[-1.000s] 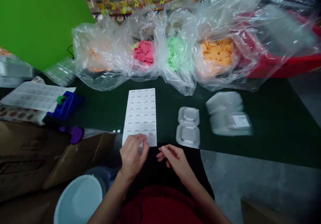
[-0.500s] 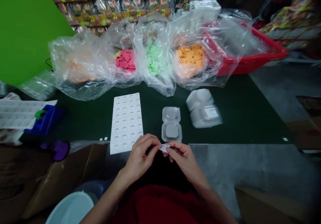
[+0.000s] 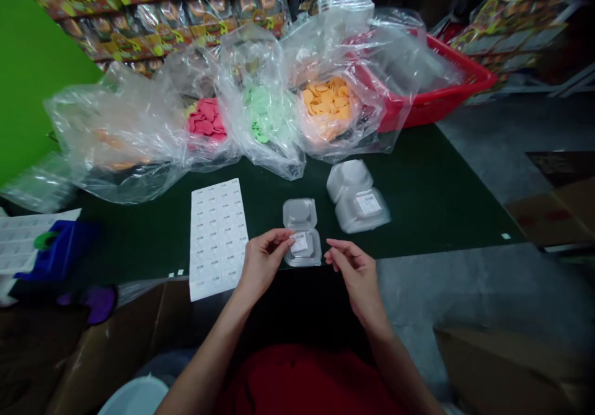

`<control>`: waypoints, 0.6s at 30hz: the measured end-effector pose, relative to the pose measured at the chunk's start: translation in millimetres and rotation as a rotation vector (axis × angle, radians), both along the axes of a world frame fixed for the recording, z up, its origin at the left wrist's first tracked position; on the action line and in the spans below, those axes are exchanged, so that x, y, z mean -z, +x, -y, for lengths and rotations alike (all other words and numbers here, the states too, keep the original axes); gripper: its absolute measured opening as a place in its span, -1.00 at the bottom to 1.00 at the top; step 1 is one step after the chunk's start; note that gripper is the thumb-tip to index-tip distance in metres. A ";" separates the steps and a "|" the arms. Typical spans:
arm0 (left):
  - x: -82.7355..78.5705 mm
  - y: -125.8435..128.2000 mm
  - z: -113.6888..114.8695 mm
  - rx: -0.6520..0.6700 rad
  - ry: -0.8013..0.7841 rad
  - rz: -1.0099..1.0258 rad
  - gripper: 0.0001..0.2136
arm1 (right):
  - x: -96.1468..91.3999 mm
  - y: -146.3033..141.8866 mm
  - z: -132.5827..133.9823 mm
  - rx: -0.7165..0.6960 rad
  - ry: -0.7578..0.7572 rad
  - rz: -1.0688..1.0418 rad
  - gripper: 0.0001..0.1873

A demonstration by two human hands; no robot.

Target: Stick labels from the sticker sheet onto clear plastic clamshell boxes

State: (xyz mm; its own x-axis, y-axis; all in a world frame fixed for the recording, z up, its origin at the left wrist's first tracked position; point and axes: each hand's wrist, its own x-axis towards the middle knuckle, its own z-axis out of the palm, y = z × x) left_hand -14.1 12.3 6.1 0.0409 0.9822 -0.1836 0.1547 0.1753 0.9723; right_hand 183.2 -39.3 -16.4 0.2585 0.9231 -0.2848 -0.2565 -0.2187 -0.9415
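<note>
Between the thumb and fingertips of my left hand (image 3: pixel 266 255) is the left edge of a small white printed label (image 3: pixel 301 241). The label lies over the lower half of an open clear plastic clamshell box (image 3: pixel 300 212) near the table's front edge. My right hand (image 3: pixel 353 266) hovers just right of that box, apart from it. Its index finger is stretched out, the thumb is below it, and nothing shows between them. Left of my left hand lies a sheet of printed labels (image 3: pixel 216 235). A stack of clear clamshell boxes (image 3: pixel 360 201) with a label on its front half stands behind my right hand.
Clear plastic bags at the back hold pink pieces (image 3: pixel 207 117), green pieces (image 3: pixel 260 114) and orange pieces (image 3: pixel 328 100). A red basket (image 3: pixel 418 102) stands at the back right. At the left are a blue tape dispenser (image 3: pixel 60 248) and more label sheets (image 3: pixel 23 235).
My hands have moved forward from the table edge, bringing the label over the clamshell box. My right hand has let go of the label and moved right. The view has shifted slightly right.
</note>
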 end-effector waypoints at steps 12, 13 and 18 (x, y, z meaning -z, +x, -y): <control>9.0 0.1 -8.0 0.077 -0.042 0.048 -0.30 | 4.2 -11.9 -10.0 -0.056 0.122 0.190 -0.80; 9.8 0.0 -8.0 0.080 -0.043 0.040 -0.30 | 4.7 -13.8 -10.4 -0.069 0.151 0.247 -0.81; 12.4 1.1 -6.0 0.079 0.005 -0.032 -0.36 | 11.8 -23.4 -13.4 -0.139 0.232 0.481 -0.80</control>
State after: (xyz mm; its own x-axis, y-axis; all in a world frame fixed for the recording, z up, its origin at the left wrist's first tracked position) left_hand -13.0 18.3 -6.3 0.1121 0.9771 -0.1808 0.1990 0.1562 0.9675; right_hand 159.8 -25.9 -28.2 0.1807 0.9822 0.0508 0.2309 0.0079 -0.9730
